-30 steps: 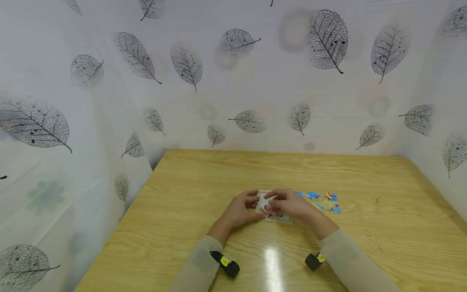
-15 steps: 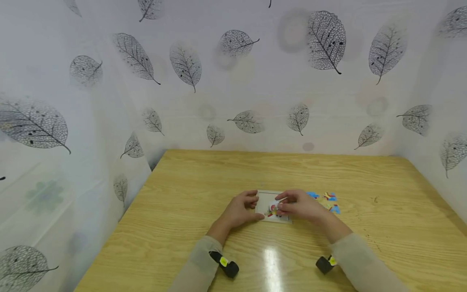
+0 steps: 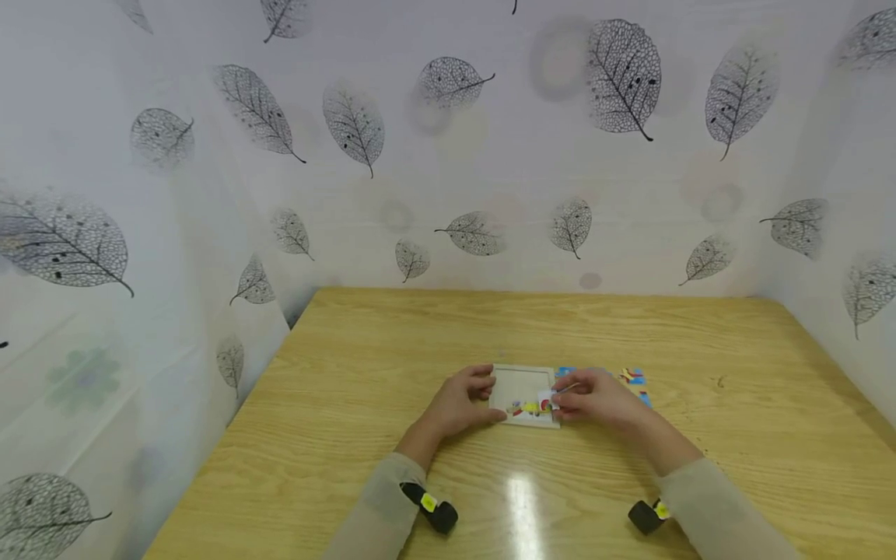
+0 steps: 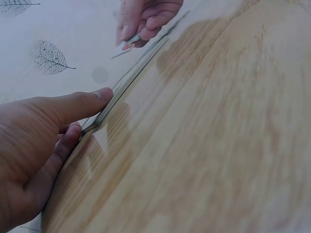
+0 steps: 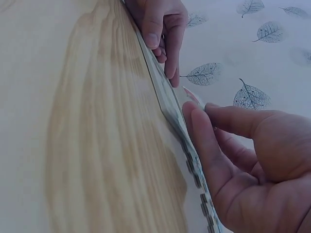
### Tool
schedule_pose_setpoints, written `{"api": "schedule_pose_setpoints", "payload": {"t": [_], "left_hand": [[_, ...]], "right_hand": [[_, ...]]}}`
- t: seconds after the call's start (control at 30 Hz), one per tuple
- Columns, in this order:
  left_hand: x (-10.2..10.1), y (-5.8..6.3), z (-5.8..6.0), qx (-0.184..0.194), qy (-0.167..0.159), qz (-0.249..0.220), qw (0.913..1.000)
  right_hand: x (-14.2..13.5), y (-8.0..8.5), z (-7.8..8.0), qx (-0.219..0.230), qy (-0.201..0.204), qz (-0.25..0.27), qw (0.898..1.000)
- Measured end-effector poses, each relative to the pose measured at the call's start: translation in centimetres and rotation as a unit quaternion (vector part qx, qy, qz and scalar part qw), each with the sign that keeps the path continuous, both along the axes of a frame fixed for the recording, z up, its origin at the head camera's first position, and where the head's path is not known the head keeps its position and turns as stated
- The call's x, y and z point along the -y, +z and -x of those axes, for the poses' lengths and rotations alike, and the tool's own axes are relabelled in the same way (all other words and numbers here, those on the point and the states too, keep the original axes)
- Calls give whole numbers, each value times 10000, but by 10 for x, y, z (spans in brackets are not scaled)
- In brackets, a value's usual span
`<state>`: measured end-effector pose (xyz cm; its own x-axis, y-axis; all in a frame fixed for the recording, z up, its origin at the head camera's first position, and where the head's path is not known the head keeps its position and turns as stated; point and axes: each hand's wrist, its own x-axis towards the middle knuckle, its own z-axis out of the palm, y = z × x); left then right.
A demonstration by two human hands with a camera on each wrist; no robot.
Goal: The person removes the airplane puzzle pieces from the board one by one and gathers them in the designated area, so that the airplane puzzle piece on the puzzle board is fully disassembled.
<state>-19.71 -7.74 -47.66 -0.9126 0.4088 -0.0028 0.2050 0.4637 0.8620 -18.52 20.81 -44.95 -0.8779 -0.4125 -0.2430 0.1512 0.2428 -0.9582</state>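
A shallow, pale puzzle tray (image 3: 514, 383) lies on the wooden table. My left hand (image 3: 458, 402) holds its left side, with the thumb on the near rim and the fingers toward the far left corner. My right hand (image 3: 598, 398) pinches a puzzle piece (image 3: 546, 400) with white and red on it, over the right end of the tray. In the right wrist view this piece (image 5: 192, 96) stands tilted between thumb and fingertips. Along the tray's near side lie joined pieces (image 3: 523, 408) with yellow and red print.
Several loose puzzle pieces (image 3: 632, 376), blue, yellow and red, lie right of the tray, partly hidden by my right hand. Leaf-patterned white curtains (image 3: 448, 179) stand behind and beside the table (image 3: 392, 342). Each wrist carries a black camera (image 3: 647, 516).
My right hand has moved right across the tray with the pinched piece, uncovering the tray's middle and the joined pieces. My left hand keeps its place on the tray.
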Motion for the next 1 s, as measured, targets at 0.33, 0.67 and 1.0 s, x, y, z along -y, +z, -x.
{"api": "schedule_pose_setpoints", "payload": {"t": [0.33,0.67,1.0], "left_hand": [[0,2,-1,-11,38,-34,10000],[-1,2,0,5,75,-62,10000],[-1,2,-2,-12,68,33,10000]], "right_hand": [[-14,2,-9,-116,-60,-258,9996],[-20,6,-14,-233,-26,-574,9981],[-11,10,-25,-1025,-282,-1782,9782]]}}
